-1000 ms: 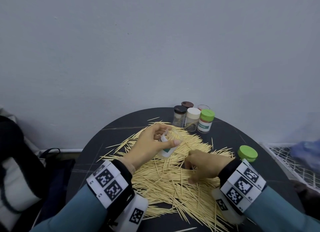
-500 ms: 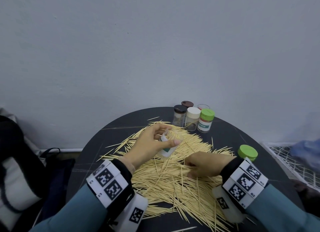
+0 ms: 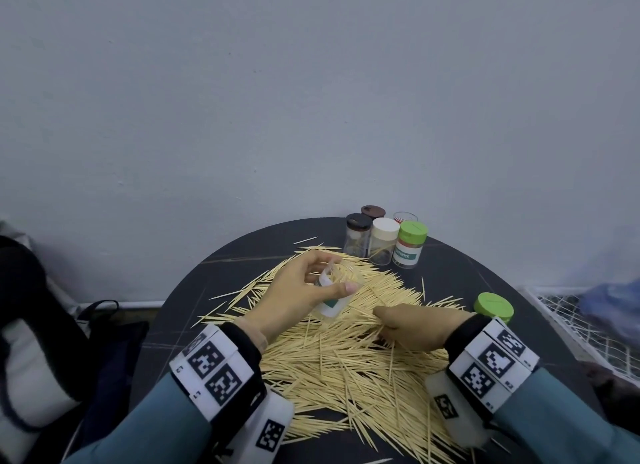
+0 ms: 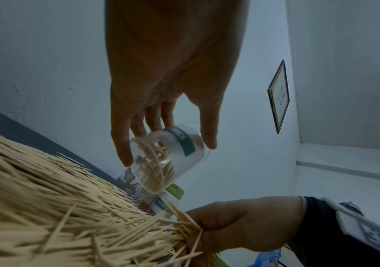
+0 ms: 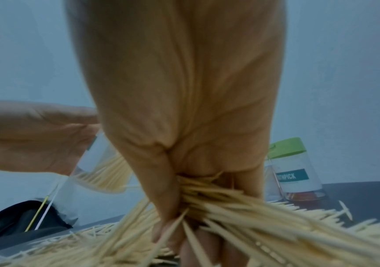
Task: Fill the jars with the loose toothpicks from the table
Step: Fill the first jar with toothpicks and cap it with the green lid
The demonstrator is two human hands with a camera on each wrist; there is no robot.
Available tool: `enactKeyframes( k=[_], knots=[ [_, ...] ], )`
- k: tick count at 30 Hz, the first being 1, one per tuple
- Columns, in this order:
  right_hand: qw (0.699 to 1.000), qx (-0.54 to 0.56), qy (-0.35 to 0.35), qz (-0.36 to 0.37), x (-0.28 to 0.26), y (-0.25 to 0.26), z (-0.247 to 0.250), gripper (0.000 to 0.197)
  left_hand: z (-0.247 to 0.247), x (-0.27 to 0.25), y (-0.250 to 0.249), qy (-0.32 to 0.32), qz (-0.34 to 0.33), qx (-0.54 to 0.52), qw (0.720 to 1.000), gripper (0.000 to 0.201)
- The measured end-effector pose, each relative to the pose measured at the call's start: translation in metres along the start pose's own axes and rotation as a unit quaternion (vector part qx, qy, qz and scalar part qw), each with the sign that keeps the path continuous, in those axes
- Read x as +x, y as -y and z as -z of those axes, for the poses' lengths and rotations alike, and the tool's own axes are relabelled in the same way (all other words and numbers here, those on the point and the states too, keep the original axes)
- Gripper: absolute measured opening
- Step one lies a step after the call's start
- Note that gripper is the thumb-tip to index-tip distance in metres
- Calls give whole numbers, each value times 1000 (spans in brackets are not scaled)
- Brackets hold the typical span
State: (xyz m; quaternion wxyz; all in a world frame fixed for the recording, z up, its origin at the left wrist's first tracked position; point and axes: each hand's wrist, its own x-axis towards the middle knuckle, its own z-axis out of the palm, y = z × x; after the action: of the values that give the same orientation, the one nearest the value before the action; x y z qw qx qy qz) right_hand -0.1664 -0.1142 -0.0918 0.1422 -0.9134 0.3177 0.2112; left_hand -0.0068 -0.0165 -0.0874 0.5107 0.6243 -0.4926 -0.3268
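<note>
A big heap of loose toothpicks (image 3: 346, 359) covers the round dark table (image 3: 221, 276). My left hand (image 3: 304, 290) grips a clear lidless jar (image 3: 332, 301) with a teal label, tilted over the heap; some toothpicks lie inside the jar (image 4: 159, 168). Just to its right, my right hand (image 3: 408, 328) rests on the heap with fingers curled round a bunch of toothpicks (image 5: 218, 198). The bunch (image 4: 184, 222) pokes out of the fist toward the jar's mouth.
Several capped jars stand at the table's far edge, among them a green-lidded jar (image 3: 410, 244), a white-lidded jar (image 3: 383, 240) and a black-lidded jar (image 3: 357, 233). A loose green lid (image 3: 493, 306) lies right of my right hand. A wire rack (image 3: 581, 328) stands at the right, a dark bag (image 3: 104, 342) at the left.
My right hand has slid a little to the right on the heap and closed round a bunch of toothpicks. The left hand keeps the jar almost still.
</note>
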Motion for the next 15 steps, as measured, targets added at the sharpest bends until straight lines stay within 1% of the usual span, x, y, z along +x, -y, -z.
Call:
enactKeyframes(
  k=[3, 5, 7, 9, 11, 12, 15],
  knots=[
    [1000, 14, -1, -1, 0, -5, 2, 19, 0, 1, 1, -5, 2, -1, 1000, 52],
    [999, 50, -12, 9, -1, -7, 5, 13, 1, 1, 2, -7, 1, -1, 1000, 53],
    [991, 126, -26, 22, -3, -9, 8, 17, 2, 1, 2, -8, -2, -4, 1000, 52],
    [977, 208, -42, 32, -5, -13, 10, 22, 2, 1, 1, -9, -4, -9, 1000, 53],
    [953, 291, -70, 47, -5, -15, 11, 22, 2, 1, 1, -13, -7, -12, 1000, 60],
    [935, 340, -89, 55, -4, -17, 10, 24, 2, 1, 1, -16, -9, -13, 1000, 62],
    [863, 474, -150, 88, 2, -19, 10, 25, 2, 1, 0, -23, -11, -15, 1000, 60]
  ],
)
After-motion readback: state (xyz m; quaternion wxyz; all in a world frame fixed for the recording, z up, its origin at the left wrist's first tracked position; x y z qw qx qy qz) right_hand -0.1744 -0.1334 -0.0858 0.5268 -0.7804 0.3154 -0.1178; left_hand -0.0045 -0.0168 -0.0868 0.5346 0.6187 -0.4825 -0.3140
